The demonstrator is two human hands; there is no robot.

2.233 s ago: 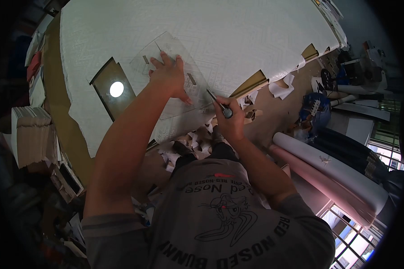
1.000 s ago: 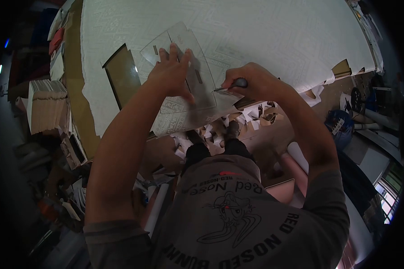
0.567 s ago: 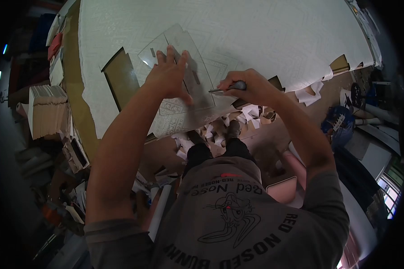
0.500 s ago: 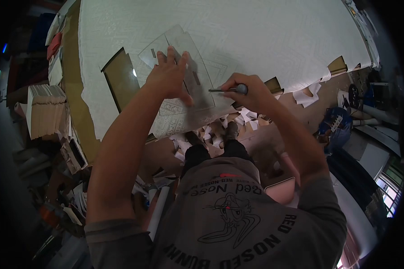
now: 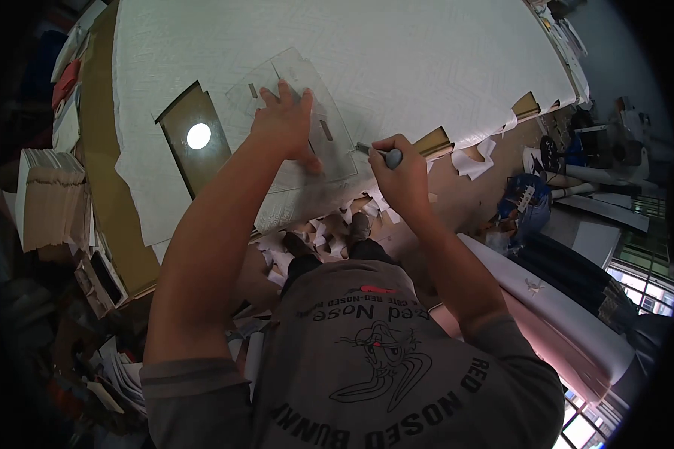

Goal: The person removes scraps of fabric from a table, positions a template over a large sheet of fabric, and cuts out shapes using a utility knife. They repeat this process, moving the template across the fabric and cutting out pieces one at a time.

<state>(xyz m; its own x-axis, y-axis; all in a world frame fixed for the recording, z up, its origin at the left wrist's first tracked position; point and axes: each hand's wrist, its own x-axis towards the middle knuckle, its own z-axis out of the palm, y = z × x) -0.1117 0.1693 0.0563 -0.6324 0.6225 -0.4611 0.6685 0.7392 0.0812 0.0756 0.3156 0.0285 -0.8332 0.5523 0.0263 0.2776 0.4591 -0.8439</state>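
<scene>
My left hand [image 5: 283, 126] lies with fingers spread on a clear template [image 5: 329, 101] that has small slots in it. Under the template is a white sheet [image 5: 427, 67] with an embossed pattern, laid over a large table. My right hand [image 5: 403, 173] grips a cutting knife [image 5: 392, 158] with a rounded grey handle and a metal shaft. Its tip is right at the template's right edge, near the lower right corner. To the left of the template, a long cut-out [image 5: 191, 161] in the sheet bares the brown board.
More notches [image 5: 433, 142] run along the sheet's near edge. White scraps [image 5: 329, 236] litter the floor around my feet. A stack of cut pieces [image 5: 52, 198] stands at the left, beside the brown board's edge [image 5: 101, 142]. Rolls of material [image 5: 547, 314] lie at the right.
My right hand and the knife have shifted slightly, staying by the template's right edge. My left hand keeps its place on the template. The camera view has turned a little.
</scene>
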